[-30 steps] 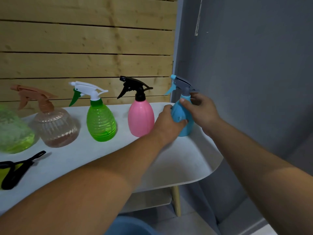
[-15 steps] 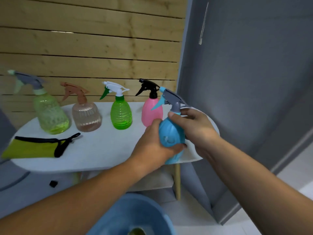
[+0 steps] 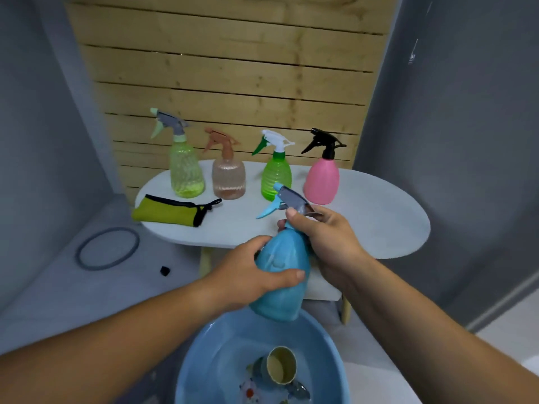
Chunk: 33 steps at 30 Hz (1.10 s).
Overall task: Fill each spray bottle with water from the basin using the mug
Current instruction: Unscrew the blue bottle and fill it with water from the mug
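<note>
I hold a blue spray bottle [image 3: 281,295] in the air, off the table and above the far rim of the blue basin [image 3: 210,357]. My left hand [image 3: 248,275] wraps its body; my right hand [image 3: 326,243] grips the neck under its grey and blue trigger head [image 3: 287,201]. A yellowish mug [image 3: 280,365] lies in the basin's water. On the white table [image 3: 379,217] stand several bottles in a row: a yellow-green one [image 3: 186,176], a clear pinkish one [image 3: 229,179], a green one [image 3: 276,177] and a pink one [image 3: 322,182].
A yellow-green pouch with black trim [image 3: 169,212] lies on the table's left end. A grey ring [image 3: 108,247] and a small black piece [image 3: 164,270] lie on the floor to the left. Wooden slats back the table; grey walls stand on both sides.
Both hands have lifted the blue bottle off the table's right end and drawn it toward me, over the basin. My view has tilted down, showing the basin and the mug.
</note>
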{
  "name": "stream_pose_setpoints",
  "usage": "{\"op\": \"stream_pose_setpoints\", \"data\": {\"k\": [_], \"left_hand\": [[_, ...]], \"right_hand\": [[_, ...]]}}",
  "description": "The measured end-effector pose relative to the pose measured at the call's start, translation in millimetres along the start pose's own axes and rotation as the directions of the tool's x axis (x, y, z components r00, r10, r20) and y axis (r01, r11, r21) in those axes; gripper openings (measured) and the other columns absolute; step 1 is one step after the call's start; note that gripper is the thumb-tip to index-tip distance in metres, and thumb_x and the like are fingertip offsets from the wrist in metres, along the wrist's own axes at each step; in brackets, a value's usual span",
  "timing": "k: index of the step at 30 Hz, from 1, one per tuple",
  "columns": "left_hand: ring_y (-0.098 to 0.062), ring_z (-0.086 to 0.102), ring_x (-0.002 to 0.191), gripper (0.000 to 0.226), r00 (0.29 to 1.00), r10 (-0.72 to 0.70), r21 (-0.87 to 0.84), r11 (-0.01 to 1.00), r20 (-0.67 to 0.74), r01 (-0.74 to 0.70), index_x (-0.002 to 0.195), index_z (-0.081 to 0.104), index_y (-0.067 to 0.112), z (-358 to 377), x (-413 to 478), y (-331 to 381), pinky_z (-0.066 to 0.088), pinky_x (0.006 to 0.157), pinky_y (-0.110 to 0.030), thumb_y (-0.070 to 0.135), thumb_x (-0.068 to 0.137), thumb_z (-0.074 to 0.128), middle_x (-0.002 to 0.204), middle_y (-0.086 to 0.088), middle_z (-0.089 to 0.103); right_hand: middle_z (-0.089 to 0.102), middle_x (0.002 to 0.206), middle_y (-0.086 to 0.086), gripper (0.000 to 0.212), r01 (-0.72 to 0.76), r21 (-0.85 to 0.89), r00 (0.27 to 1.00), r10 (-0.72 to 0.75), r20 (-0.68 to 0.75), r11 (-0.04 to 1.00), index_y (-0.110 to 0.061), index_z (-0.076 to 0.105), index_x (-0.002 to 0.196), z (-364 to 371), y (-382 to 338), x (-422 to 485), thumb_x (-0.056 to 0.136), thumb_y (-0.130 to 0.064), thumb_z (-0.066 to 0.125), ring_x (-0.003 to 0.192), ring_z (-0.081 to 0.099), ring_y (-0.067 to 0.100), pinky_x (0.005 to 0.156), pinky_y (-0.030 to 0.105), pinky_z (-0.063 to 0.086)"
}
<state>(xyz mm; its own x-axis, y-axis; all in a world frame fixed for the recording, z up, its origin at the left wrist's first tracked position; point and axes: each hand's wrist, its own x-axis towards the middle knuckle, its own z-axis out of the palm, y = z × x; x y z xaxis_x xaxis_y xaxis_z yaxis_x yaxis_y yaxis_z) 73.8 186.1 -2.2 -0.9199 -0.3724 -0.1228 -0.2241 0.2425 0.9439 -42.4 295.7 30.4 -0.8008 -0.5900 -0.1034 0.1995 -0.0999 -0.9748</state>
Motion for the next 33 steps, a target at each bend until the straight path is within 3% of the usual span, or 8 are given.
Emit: {"op": "stream_pose_setpoints", "data": {"k": [6, 11, 13, 16, 21, 26, 30, 33], "left_hand": [[-0.011, 0.071, 0.107, 0.087, 0.985, -0.120, -0.107, 0.985, 0.123, 0.133, 0.127, 0.051, 0.030, -10, 4, -15, 0.059, 0.097, -0.038, 0.056, 0.052, 0.087, 0.121, 0.006, 0.068], [-0.011, 0.069, 0.106, 0.090, 0.981, -0.156, -0.013, 0.987, 0.111, 0.159, 0.129, 0.043, 0.034, -10, 13, -17, 0.060, 0.093, -0.036, 0.048, 0.057, 0.095, 0.121, 0.006, 0.065], [-0.017, 0.071, 0.106, 0.095, 0.976, -0.176, -0.100, 0.977, 0.125, 0.189, 0.134, 0.043, 0.031, -15, 19, -23, 0.060, 0.091, -0.037, 0.043, 0.053, 0.092, 0.124, -0.001, 0.066], [-0.017, 0.074, 0.098, 0.077, 0.962, -0.170, -0.235, 0.947, 0.215, 0.220, 0.132, 0.052, 0.023, -21, 21, -25, 0.059, 0.077, -0.030, 0.032, 0.063, 0.085, 0.120, -0.006, 0.071], [-0.011, 0.073, 0.103, 0.078, 0.967, -0.132, -0.113, 0.981, 0.217, 0.159, 0.130, 0.053, 0.031, -16, 24, -28, 0.062, 0.087, -0.032, 0.038, 0.062, 0.091, 0.118, 0.003, 0.072], [-0.017, 0.072, 0.104, 0.084, 0.960, -0.147, -0.240, 0.949, 0.237, 0.205, 0.133, 0.051, 0.022, -22, 26, -31, 0.061, 0.086, -0.032, 0.032, 0.058, 0.088, 0.126, -0.008, 0.067], [-0.015, 0.071, 0.107, 0.099, 0.962, -0.172, -0.024, 0.983, 0.213, 0.182, 0.128, 0.045, 0.030, -15, 24, -28, 0.061, 0.091, -0.036, 0.058, 0.045, 0.090, 0.121, 0.002, 0.068], [-0.016, 0.071, 0.105, 0.099, 0.968, -0.186, -0.015, 0.981, 0.165, 0.191, 0.132, 0.040, 0.032, -15, 26, -30, 0.061, 0.093, -0.041, 0.053, 0.049, 0.090, 0.121, 0.001, 0.067]], "right_hand": [[0.071, 0.091, 0.017, 0.019, -0.097, 0.084, 0.995, 0.094, 0.044, 0.992, -0.002, 0.068, 0.104, 5, 15, 10, 0.088, -0.013, 0.070, 0.080, 0.068, 0.028, 0.083, 0.043, 0.058], [0.074, 0.095, 0.012, 0.025, -0.119, 0.022, 0.991, 0.117, 0.064, 0.993, -0.006, 0.068, 0.109, 5, 22, 17, 0.088, -0.019, 0.071, 0.084, 0.069, 0.025, 0.085, 0.044, 0.056], [0.075, 0.100, 0.008, 0.028, -0.127, -0.019, 0.989, 0.128, 0.071, 0.992, -0.009, 0.068, 0.113, 1, 23, 20, 0.089, -0.023, 0.070, 0.085, 0.069, 0.022, 0.083, 0.041, 0.055], [0.075, 0.106, 0.004, 0.029, -0.164, -0.025, 0.981, 0.166, 0.098, 0.986, -0.014, 0.067, 0.117, -4, 24, 21, 0.090, -0.027, 0.068, 0.087, 0.069, 0.019, 0.079, 0.036, 0.057], [0.075, 0.107, 0.002, 0.027, -0.182, -0.029, 0.978, 0.184, 0.098, 0.983, -0.016, 0.067, 0.114, -5, 26, 22, 0.090, -0.028, 0.068, 0.089, 0.069, 0.020, 0.084, 0.039, 0.057], [0.075, 0.108, 0.000, 0.028, -0.193, -0.020, 0.976, 0.194, 0.096, 0.981, -0.017, 0.067, 0.115, -6, 25, 22, 0.089, -0.028, 0.068, 0.090, 0.069, 0.020, 0.090, 0.040, 0.054], [0.075, 0.106, 0.001, 0.022, -0.177, -0.029, 0.980, 0.179, 0.091, 0.984, -0.018, 0.069, 0.110, -6, 28, 20, 0.089, -0.027, 0.069, 0.087, 0.069, 0.019, 0.088, 0.040, 0.055], [0.076, 0.106, 0.001, 0.019, -0.173, -0.046, 0.981, 0.177, 0.080, 0.984, -0.019, 0.070, 0.107, -6, 28, 20, 0.089, -0.027, 0.069, 0.087, 0.068, 0.018, 0.087, 0.037, 0.054]]}}
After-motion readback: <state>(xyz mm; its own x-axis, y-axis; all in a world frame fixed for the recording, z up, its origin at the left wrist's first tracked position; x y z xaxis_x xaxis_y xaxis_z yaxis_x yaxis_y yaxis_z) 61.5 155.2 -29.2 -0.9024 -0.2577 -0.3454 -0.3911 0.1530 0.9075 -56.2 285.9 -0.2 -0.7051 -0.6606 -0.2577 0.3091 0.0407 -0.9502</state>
